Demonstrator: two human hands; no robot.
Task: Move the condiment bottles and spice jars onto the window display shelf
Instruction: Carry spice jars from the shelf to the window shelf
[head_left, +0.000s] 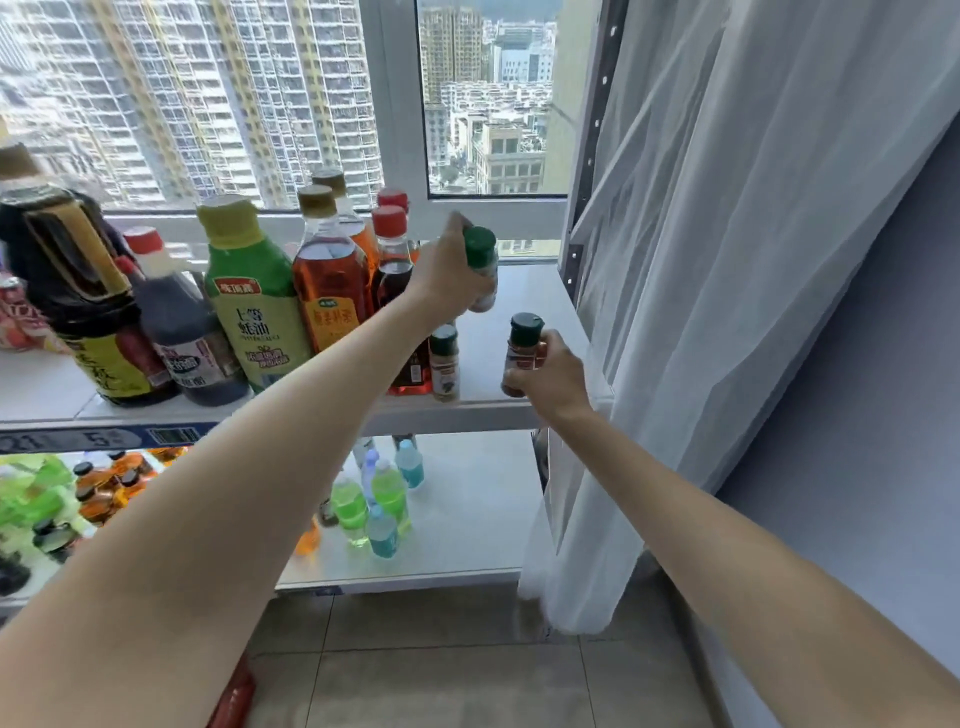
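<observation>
My left hand (447, 275) grips a green-capped spice jar (480, 254) above the white window shelf (524, 306). My right hand (548, 376) holds a dark-capped jar of red spice (523, 343) over the shelf's front right part. A third spice jar (444, 361) stands on the shelf near its front edge, between my arms. To the left stand condiment bottles: a green oyster sauce bottle (249, 296), an amber oil bottle (327, 275), a red-capped dark bottle (392, 254), a dark vinegar bottle (182, 332) and a big soy sauce jug (78, 291).
A white sheer curtain (727, 260) hangs just right of the shelf, by the perforated upright post (592, 156). The lower shelf (467, 509) carries small green and blue drink bottles (374, 499) and more bottles at far left. Tiled floor lies below.
</observation>
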